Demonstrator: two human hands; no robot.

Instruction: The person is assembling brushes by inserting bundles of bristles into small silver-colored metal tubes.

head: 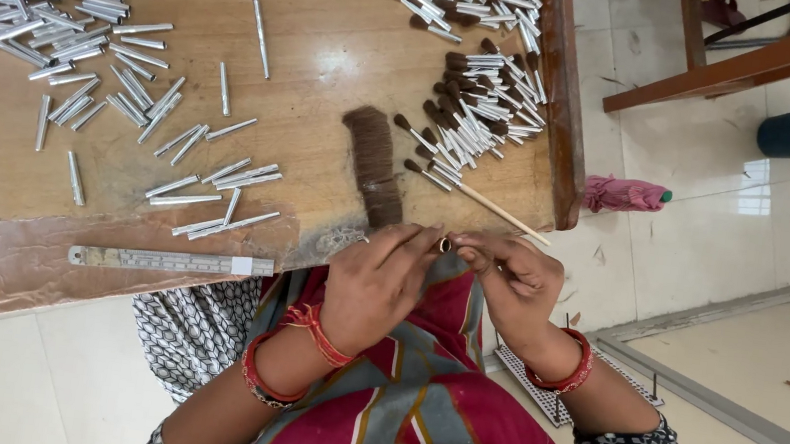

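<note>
Now: metal ruler point(171, 262) on table point(336, 44) edge, left of both hands. Left hand point(375, 285) pinches small metal tube point(445, 245) at fingertips; right hand point(516, 282) touches its other side, fingers closed. Brown hair bundle point(372, 164) just beyond hands; thin wooden stick point(502, 212) above right hand.

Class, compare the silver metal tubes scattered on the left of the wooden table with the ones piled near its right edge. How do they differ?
The bare silver metal tubes on the left have nothing at their ends; the tubes piled on the right carry dark brown bristle tufts at one end. The left ones spread loosely over a wide area of the wooden table; the tufted ones lie bunched in tight heaps. Both sorts are slim, shiny and lying flat.
</note>
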